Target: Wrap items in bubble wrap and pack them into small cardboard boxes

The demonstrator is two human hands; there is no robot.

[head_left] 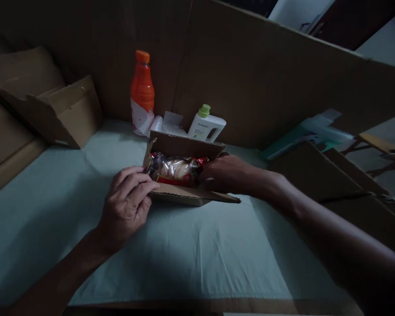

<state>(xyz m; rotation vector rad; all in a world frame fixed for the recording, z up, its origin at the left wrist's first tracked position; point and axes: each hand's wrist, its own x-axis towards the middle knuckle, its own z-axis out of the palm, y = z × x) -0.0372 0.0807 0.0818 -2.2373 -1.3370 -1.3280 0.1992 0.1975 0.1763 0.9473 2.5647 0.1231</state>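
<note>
A small open cardboard box [184, 192] stands on the cloth-covered table with its flaps up and outward. Inside lies a shiny clear food packet [176, 170] with red and dark printing; pale rounded pieces show through the film, their kind unclear. My left hand [128, 202] is closed on the box's left front corner, fingers over the edge and thumb below. From the right, my right hand [222, 174] reaches into the box with curled fingers at the packet's right end. The box wall and the hand itself hide most of those fingertips.
Behind the box stand an orange bottle [142, 92], a clear plastic item [171, 125] and a white jug with a green cap [206, 126]. Cardboard boxes [75, 112] sit at left. A teal container [303, 134] and more cardboard [319, 171] lie at right. A tall cardboard wall [243, 79] closes the back.
</note>
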